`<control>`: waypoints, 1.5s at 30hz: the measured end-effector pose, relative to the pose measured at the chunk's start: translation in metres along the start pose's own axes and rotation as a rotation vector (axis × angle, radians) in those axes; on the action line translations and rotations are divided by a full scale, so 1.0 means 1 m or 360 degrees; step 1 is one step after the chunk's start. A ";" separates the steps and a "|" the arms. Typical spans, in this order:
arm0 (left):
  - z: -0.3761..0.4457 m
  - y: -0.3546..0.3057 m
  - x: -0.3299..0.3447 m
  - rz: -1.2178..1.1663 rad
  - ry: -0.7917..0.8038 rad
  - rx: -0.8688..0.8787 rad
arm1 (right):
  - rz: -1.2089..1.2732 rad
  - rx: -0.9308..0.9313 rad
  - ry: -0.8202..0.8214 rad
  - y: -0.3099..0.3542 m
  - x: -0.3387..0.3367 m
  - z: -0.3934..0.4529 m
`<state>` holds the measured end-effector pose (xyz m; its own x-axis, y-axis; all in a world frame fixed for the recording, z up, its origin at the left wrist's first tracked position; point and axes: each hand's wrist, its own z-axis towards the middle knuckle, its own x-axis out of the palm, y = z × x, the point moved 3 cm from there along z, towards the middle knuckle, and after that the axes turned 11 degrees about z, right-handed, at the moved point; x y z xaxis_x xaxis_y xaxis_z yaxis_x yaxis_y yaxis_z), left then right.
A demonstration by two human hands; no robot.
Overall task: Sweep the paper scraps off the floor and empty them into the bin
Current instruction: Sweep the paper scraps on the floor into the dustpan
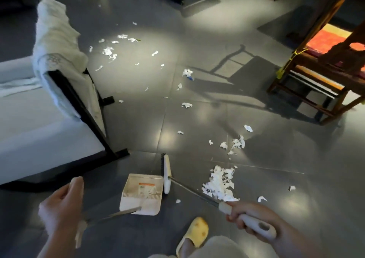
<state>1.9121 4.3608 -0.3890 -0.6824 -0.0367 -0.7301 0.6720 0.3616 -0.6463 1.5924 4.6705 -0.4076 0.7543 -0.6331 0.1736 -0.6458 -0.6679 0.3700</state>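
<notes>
My right hand (248,216) grips the broom (167,174); my left hand (61,204) grips the dustpan (142,194) handle. Torn white paper scraps (220,183) lie heaped beside the broom.

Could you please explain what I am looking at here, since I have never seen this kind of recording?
There is no machine here. One camera sits on a person's head and looks forward and down, so you see their own two hands. The left hand grips the long handle of a dustpan that sits on the grey tiled floor. The right hand grips the handle of a broom, whose head rests beside the dustpan's right edge. White paper scraps lie scattered over the floor, with the biggest pile right of the broom. A yellow slipper shows at the bottom. A white-cushioned sofa stands on the left and a wooden chair on the right. No bin is in view.
</notes>
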 end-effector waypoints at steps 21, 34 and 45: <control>-0.146 0.073 -0.039 -0.0050 0.0157 0.0085 | -0.0420 -0.0005 -0.0229 -0.036 -0.021 -0.055; -0.240 0.016 0.049 0.0136 0.0419 0.0316 | -0.0806 -0.0076 -0.0480 -0.040 -0.150 -0.075; -0.288 -0.012 0.091 0.0053 0.0489 0.0352 | -0.0149 -0.0087 -0.0337 -0.060 -0.233 -0.110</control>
<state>1.7591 4.6209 -0.3836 -0.6911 0.2650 -0.6724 0.7182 0.1468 -0.6802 1.4684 4.9007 -0.3696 0.7652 -0.6413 -0.0568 -0.5626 -0.7089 0.4254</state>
